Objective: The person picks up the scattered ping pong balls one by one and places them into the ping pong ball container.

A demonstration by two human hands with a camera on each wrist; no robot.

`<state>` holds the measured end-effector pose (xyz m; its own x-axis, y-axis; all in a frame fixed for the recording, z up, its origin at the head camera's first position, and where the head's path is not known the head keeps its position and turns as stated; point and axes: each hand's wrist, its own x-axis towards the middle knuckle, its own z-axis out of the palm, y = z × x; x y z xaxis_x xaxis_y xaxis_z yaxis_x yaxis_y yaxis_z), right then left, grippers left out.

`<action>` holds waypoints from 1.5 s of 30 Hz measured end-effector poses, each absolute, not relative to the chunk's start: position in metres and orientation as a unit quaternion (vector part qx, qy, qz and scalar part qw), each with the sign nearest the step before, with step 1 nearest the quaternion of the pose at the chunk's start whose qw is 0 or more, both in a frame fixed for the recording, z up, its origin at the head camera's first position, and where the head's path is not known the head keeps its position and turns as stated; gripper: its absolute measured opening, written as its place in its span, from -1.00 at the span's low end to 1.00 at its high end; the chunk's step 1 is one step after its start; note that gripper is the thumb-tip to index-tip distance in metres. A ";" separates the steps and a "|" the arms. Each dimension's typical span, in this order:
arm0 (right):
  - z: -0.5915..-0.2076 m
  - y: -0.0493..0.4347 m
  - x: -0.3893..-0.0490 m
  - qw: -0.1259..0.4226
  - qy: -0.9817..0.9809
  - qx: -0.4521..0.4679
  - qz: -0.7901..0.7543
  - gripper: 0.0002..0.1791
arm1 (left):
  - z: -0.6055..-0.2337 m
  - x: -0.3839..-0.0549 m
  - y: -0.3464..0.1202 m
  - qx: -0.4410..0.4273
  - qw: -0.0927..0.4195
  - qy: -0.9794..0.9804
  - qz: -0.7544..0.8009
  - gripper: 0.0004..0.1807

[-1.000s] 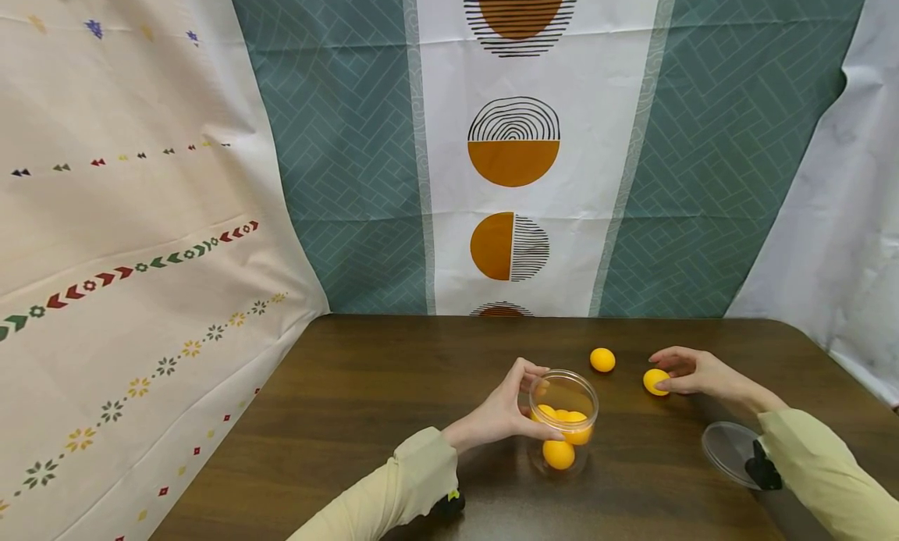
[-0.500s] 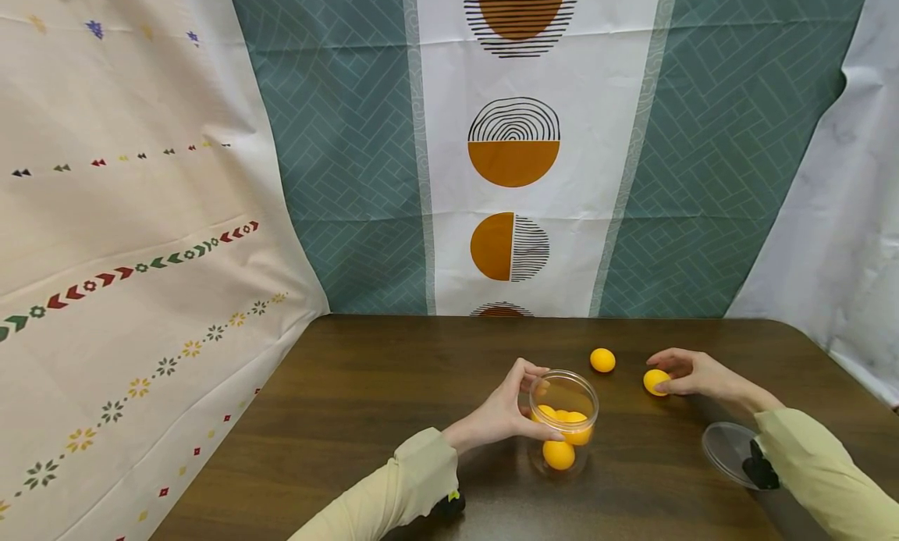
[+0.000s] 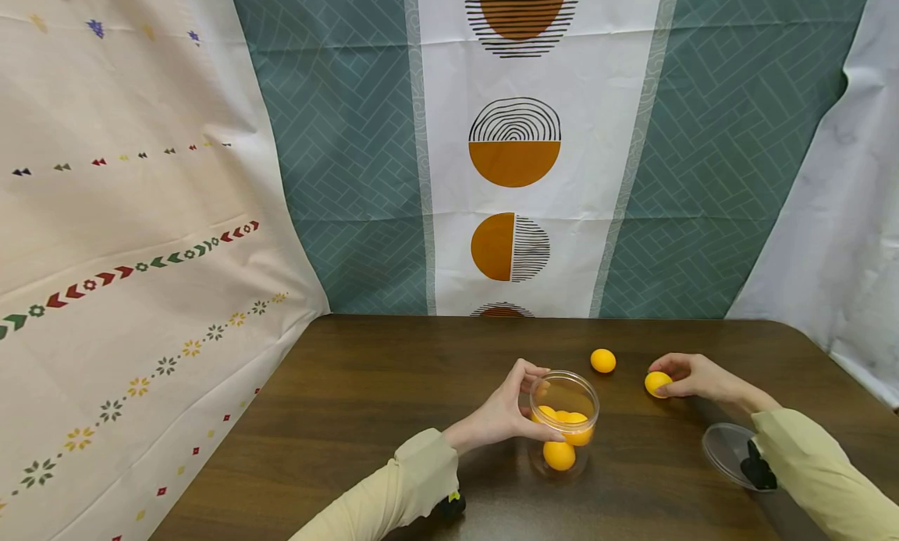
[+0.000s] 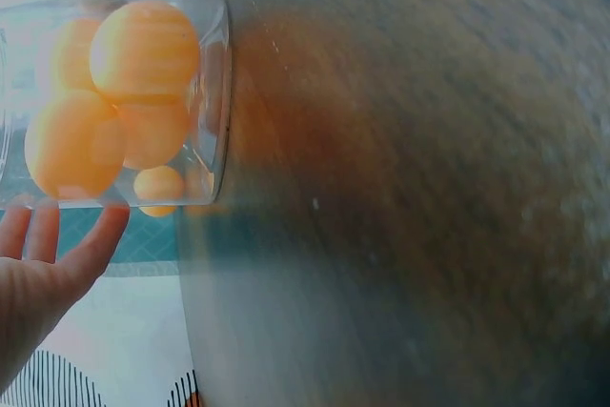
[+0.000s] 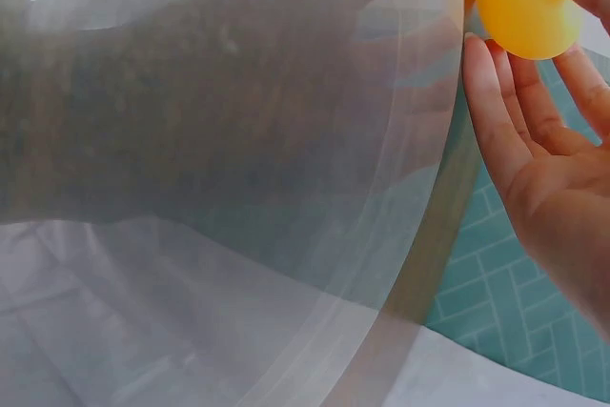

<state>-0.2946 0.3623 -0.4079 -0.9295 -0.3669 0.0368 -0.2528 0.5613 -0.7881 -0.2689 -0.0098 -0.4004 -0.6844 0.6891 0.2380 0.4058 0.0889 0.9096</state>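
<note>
A clear round jar (image 3: 597,410) stands on the dark wooden table with several orange balls (image 4: 145,52) inside. My left hand (image 3: 500,413) grips the jar from its left side, thumb at the front and fingers round the back. Farther right, the thumb and fingers of my right hand (image 3: 697,379) hold another orange ball (image 3: 657,383) at the table; the right wrist view shows that ball (image 5: 526,5) between the thumb and the fingers. One more orange ball (image 3: 602,361) lies by itself behind the jar, left of the right hand.
A clear round lid (image 3: 727,449) lies flat on the table (image 3: 393,385), partly under the right forearm and its black wrist camera (image 3: 757,469). Patterned cloths (image 3: 351,151) hang behind and beside the table.
The fingers of my right hand have closed in on the ball, which has barely shifted. My left hand and the jar have stayed where they were.
</note>
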 end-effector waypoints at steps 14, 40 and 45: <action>-0.409 0.364 -0.293 0.069 0.878 -0.212 -0.425 -0.63 | -0.400 -0.267 -0.009 0.377 0.130 0.727 0.559 -0.31; -0.398 0.356 -0.289 0.021 0.867 -0.240 -0.437 -0.66 | -0.402 -0.268 -0.011 0.383 0.120 0.730 0.553 -0.28; -0.395 0.354 -0.290 0.008 0.872 -0.251 -0.420 -0.66 | -0.401 -0.268 -0.011 0.386 0.117 0.729 0.553 -0.27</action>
